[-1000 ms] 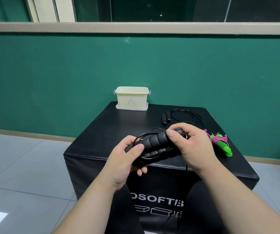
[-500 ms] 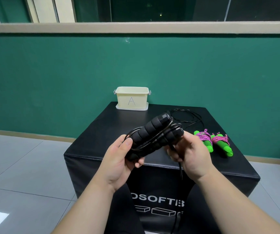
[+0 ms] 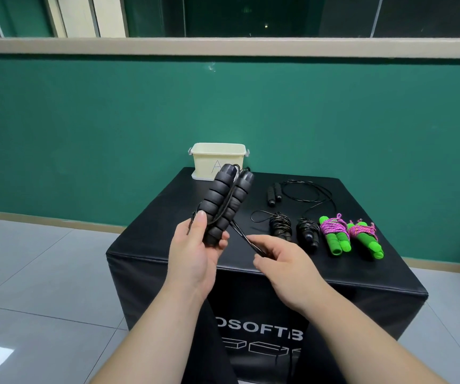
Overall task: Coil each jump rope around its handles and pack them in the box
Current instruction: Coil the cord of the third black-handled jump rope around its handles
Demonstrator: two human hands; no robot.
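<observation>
Above the near edge of the black padded table [image 3: 168,231], the left hand [image 3: 195,253] holds a pair of black ribbed foam handles [image 3: 224,206] side by side, tilted up and away. Its fingers are curled round their lower ends, with the thumb laid along the side. The right hand [image 3: 281,259] is just beside it, fingers closed on the thin black cord [image 3: 240,234], which runs taut up to the handles; a few strands already cross them.

Step in hand, as judged: winding the cord. Good practice is to hold both handles parallel and pressed together, lay each turn snug beside the last under even tension, and feed cord through the right hand without slack. A loose turn would probably slide off the foam ribs.

Count: six jump ropes.
- One is held.
- One small-handled black rope [image 3: 274,194] lies uncoiled towards the far side.
- Two coiled black bundles [image 3: 280,227] [image 3: 307,232] and two green-handled bundles wound in pink cord [image 3: 334,235] [image 3: 366,236] lie in a row at the right.

One cream plastic box [image 3: 204,159], marked A, stands at the table's far edge; its inside is hidden.
</observation>
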